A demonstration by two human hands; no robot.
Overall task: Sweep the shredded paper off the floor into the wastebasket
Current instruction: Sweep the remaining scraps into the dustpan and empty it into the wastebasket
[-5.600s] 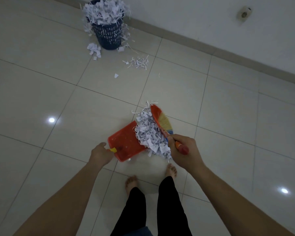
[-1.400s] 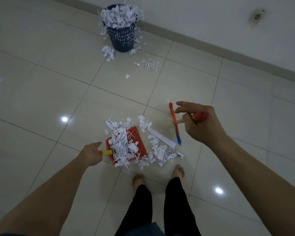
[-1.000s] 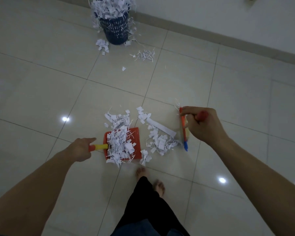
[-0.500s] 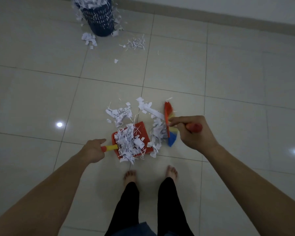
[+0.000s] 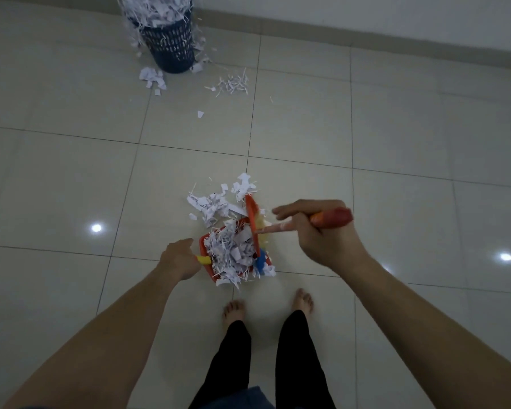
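Note:
A red dustpan [image 5: 204, 262] lies on the tiled floor, heaped with white shredded paper [image 5: 232, 252]. My left hand [image 5: 179, 258] grips its yellow handle. My right hand [image 5: 316, 231] holds the red handle of a small brush [image 5: 252, 228], whose red, yellow and blue head stands at the pan's right edge against the heap. More loose shreds [image 5: 216, 199] lie on the floor just beyond the pan. The dark blue wastebasket [image 5: 171, 45] stands far off by the wall, overflowing with paper.
Small clumps of shreds [image 5: 152, 78] and thin strips [image 5: 232, 84] lie on the floor around the basket, with one scrap [image 5: 200, 114] nearer. My bare feet [image 5: 233, 308] stand just behind the pan. The wall's skirting runs along the top right.
The brush has swept leftward, pushing the paper that lay right of the dustpan onto it. The pan is now fuller. My left hand kept hold of the handle.

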